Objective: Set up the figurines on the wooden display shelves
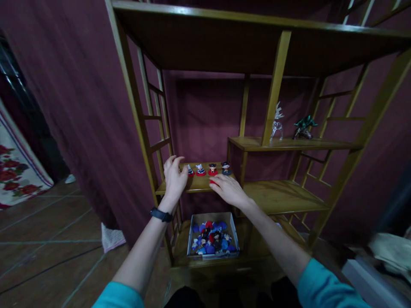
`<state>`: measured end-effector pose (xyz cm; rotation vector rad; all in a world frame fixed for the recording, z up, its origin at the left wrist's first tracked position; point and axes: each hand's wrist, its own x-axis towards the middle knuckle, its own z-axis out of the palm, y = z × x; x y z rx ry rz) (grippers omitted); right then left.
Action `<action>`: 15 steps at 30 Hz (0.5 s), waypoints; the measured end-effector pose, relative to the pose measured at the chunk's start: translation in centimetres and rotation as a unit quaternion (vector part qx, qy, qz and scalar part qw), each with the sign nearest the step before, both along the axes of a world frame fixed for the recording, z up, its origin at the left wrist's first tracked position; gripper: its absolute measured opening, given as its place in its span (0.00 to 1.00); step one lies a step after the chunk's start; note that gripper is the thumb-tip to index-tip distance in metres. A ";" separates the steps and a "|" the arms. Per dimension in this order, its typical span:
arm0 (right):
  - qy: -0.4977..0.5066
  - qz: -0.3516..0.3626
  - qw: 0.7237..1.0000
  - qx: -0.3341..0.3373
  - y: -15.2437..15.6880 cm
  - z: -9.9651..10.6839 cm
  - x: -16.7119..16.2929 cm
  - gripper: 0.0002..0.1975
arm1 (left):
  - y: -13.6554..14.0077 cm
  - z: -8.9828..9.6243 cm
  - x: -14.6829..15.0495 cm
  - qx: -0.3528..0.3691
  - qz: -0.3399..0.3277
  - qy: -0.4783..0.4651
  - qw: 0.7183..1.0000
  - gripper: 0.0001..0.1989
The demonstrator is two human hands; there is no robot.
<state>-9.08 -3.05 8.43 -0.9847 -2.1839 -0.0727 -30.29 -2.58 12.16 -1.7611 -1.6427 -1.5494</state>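
On the small wooden shelf (199, 185) a row of little figurines stands upright. At the left is a black-and-white figurine (189, 171) on a red base, and beside it another white-headed figurine (201, 170). Farther right come a dark-haired figurine (212, 169) on red and a figurine on a dark base (226, 168). My left hand (175, 177), fingers apart and curved, is by the leftmost one; whether it touches is unclear. My right hand (228, 189) is closed at the shelf's front on a figurine whose red base (214, 182) shows; the rest is hidden.
Below, a cardboard box (237, 239) holds many jumbled figurines with blue and red bases. On a higher shelf (289, 144) at the right stand a clear deer ornament (276, 124) and a dark green ornament (304, 127). An upright post (276, 90) rises in front of them.
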 end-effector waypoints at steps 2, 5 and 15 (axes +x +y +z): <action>0.003 0.007 1.000 0.027 -0.6 -0.3 0.1 0.16 | 0.7 -0.3 -1.1 -0.016 0.016 0.001 1.000 0.16; 0.045 0.010 0.996 0.074 -2.9 -1.3 0.5 0.18 | 1.2 -0.8 -2.3 -0.051 0.031 -0.002 0.998 0.18; 0.114 -0.021 0.979 -0.170 -2.8 -18.6 -1.3 0.12 | 5.2 -0.2 -4.0 -0.196 -0.059 0.027 0.978 0.38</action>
